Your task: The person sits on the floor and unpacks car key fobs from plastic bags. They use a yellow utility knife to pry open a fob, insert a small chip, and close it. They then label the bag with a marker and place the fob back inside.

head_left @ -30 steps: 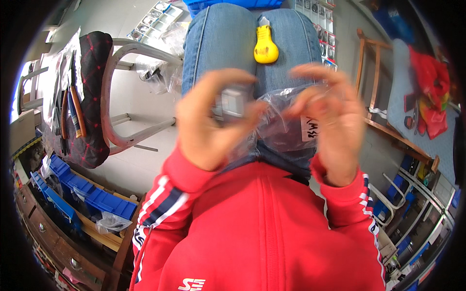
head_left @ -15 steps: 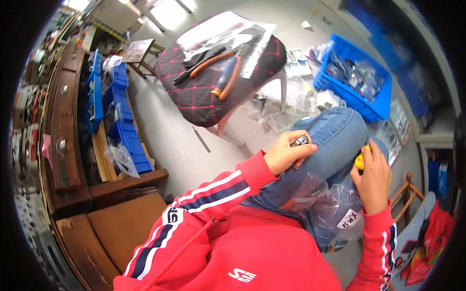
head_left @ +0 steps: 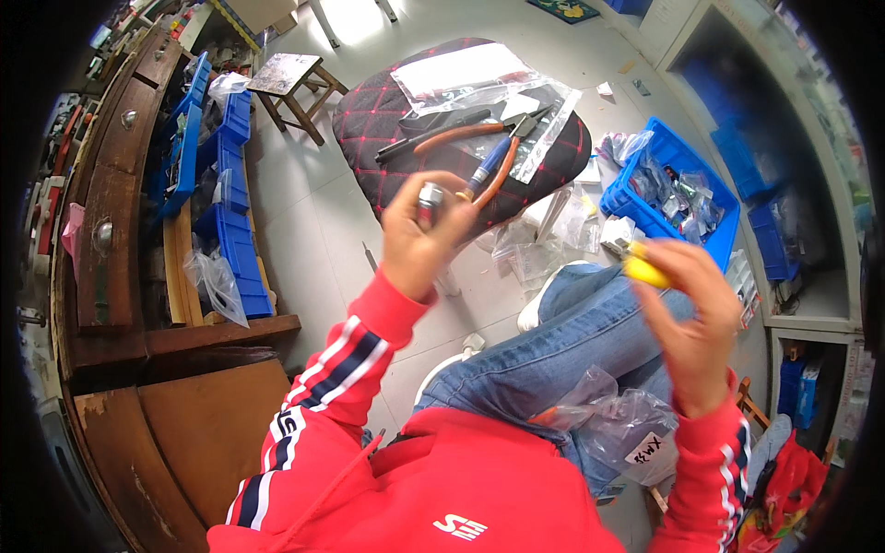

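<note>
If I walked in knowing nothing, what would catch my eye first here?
Probably the two raised hands in red sleeves: the left hand pinches a small silvery cylinder, the right hand holds a yellow tool. Behind them, pliers lie on a dark quilted stool cushion, beside a blue bin.

A quilted black stool cushion point(head_left: 369, 120) carries pliers point(head_left: 489, 152) and clear plastic bags point(head_left: 461, 69).

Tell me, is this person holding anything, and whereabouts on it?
Yes. The left hand pinches a small silvery cylindrical part around its lower end; the top sticks out. The right hand holds a small yellow tool by one end at the fingertips.
</note>
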